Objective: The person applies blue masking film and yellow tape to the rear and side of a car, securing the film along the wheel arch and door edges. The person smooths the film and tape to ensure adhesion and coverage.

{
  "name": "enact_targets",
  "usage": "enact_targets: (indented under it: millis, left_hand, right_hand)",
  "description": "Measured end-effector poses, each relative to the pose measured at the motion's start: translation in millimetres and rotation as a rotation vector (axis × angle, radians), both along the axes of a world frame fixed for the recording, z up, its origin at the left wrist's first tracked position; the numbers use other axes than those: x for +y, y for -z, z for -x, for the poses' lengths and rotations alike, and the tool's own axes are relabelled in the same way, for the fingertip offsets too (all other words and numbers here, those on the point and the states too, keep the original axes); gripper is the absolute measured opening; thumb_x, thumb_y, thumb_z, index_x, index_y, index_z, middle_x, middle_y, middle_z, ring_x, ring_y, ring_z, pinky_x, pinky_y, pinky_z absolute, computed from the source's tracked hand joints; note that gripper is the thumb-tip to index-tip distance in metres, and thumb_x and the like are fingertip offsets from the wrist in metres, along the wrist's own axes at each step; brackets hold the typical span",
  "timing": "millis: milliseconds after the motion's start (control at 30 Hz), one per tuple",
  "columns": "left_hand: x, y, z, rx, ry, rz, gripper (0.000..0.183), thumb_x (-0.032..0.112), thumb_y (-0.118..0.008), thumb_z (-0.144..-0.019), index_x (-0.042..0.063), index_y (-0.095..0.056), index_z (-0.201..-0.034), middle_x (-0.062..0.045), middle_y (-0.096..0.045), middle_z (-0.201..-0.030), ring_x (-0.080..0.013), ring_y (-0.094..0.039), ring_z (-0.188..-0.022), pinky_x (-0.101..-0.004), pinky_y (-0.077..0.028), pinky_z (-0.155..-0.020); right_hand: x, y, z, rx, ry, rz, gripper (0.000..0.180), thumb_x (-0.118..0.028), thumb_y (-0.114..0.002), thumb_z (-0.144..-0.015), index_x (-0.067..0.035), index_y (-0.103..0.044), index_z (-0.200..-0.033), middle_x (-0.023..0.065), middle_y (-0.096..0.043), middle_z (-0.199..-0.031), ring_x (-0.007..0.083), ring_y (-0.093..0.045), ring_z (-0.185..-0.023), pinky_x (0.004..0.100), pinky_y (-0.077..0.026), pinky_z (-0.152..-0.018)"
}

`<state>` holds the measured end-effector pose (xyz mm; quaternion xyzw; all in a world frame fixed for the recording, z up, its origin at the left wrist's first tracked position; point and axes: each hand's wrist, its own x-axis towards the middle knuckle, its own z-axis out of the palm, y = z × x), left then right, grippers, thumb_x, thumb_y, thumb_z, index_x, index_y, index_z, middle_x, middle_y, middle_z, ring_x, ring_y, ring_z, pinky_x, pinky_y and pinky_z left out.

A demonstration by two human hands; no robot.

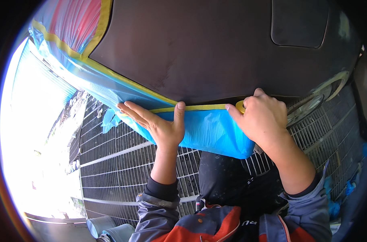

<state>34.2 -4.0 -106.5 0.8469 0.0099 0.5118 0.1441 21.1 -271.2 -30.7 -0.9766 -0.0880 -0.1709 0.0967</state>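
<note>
Along the lower edge of a dark car body panel (183,51) runs yellow masking tape (206,107) with blue masking film (213,130) hanging below it. My left hand (166,127) lies spread against the film and tape, its thumb raised at the tape's edge and nothing in its grasp. My right hand (260,116) grips a roll of yellow masking tape (240,106), at the right end of the taped strip. The blue film bunches into a rounded end below that hand. More film, edged with yellow tape, covers the red part (74,21) at the upper left.
A metal floor grating (119,172) extends beneath the panel. Two pale buckets (100,225) stand at the lower left. Scraps of blue film (333,208) lie at the right. A fuel flap (300,24) is set in the panel's upper right, and a clear rounded part (310,106) sits lower down.
</note>
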Motion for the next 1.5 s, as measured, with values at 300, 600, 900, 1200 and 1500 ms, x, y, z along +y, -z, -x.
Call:
enact_targets:
  millis: [300, 600, 900, 1200, 1500]
  left_hand:
    - [9.2, 3.6, -5.3, 0.038, -0.008, -0.066, 0.159, 0.070, -0.087, -0.077, 0.001, 0.024, -0.167, -0.037, 0.022, -0.172, -0.0592, 0.022, -0.158, -0.0760, 0.005, -0.124]
    - [3.4, -2.0, -2.8, -0.064, -0.045, -0.152, 0.157, 0.068, -0.093, -0.072, 0.000, 0.009, -0.169, -0.036, 0.007, -0.172, -0.0585, 0.006, -0.159, -0.0746, -0.003, -0.125]
    - [12.7, -34.5, 13.1, -0.032, 0.167, -0.780, 0.033, 0.043, -0.087, -0.088, 0.034, -0.082, -0.118, 0.007, -0.057, -0.100, -0.0153, -0.050, -0.097, -0.0366, -0.039, -0.090]
    - [2.0, -60.9, 18.3, 0.170, 0.239, -0.889, 0.039, 0.044, -0.084, -0.091, 0.028, -0.081, -0.126, 0.007, -0.051, -0.073, -0.0090, -0.050, -0.062, -0.0282, -0.042, -0.058]
    - [-8.9, -60.8, 18.3, 0.258, 0.305, -0.867, 0.043, 0.041, -0.082, -0.095, 0.022, -0.079, -0.133, 0.003, -0.062, -0.068, -0.0089, -0.064, -0.058, -0.0274, -0.049, -0.051]
  right_hand:
    - [1.7, 0.6, -3.1, -0.006, 0.025, 0.010, 0.051, -0.056, -0.075, -0.093, -0.008, -0.084, -0.080, 0.0136, -0.076, -0.087, 0.0293, -0.078, -0.071, 0.0412, -0.061, -0.063]
    - [-1.6, -3.7, -5.6, 0.067, 0.014, 0.005, 0.045, -0.054, -0.075, -0.093, -0.011, -0.085, -0.081, 0.0130, -0.076, -0.086, 0.0295, -0.078, -0.071, 0.0397, -0.060, -0.063]
    - [-3.7, -0.9, -5.9, 0.008, -0.021, 0.008, 0.046, -0.055, -0.079, -0.091, -0.011, -0.085, -0.081, 0.0151, -0.077, -0.084, 0.0284, -0.078, -0.070, 0.0374, -0.059, -0.061]
    - [-10.8, -9.0, -1.7, -0.029, -0.004, 0.045, 0.050, -0.057, -0.078, -0.092, -0.008, -0.083, -0.081, 0.0118, -0.076, -0.077, 0.0237, -0.077, -0.066, 0.0337, -0.058, -0.059]
    - [-5.3, -17.0, -11.5, 0.138, 0.007, 0.066, 0.044, -0.051, -0.073, -0.098, -0.013, -0.082, -0.078, 0.0058, -0.075, -0.067, 0.0202, -0.076, -0.063, 0.0320, -0.057, -0.056]
